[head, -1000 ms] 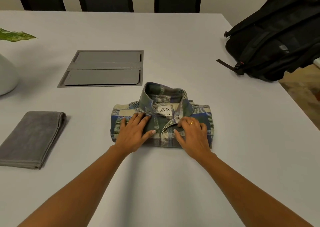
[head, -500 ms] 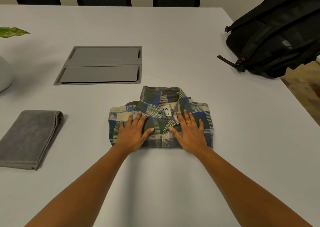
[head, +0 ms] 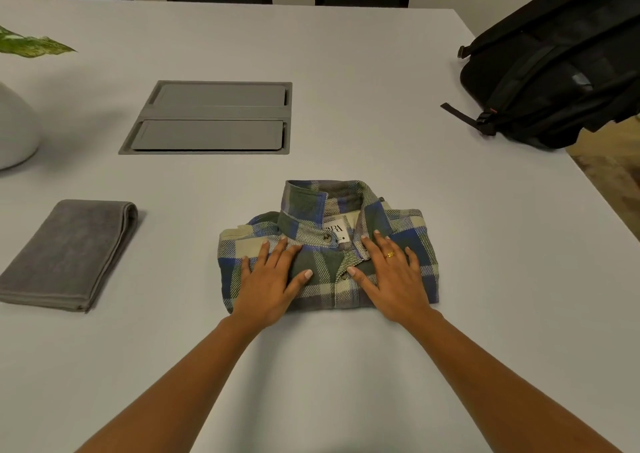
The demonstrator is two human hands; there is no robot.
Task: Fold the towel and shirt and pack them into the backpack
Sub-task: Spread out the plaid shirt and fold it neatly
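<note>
The folded plaid shirt (head: 329, 244) lies on the table (head: 346, 383) under both palms. The left hand (head: 268, 281) and right hand (head: 391, 279) press flat on it, fingers straight, either side of the button placket, gripping nothing. The folded towel (head: 69, 255) lies well to the left; the backpack (head: 561, 61) sits far right.

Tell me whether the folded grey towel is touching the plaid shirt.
Apart. The head view shows bare table between the towel and the shirt.

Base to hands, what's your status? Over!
Left hand and right hand flat on folded shirt. Towel folded, lying left. Backpack far right, nothing packed; only bare table between.
</note>
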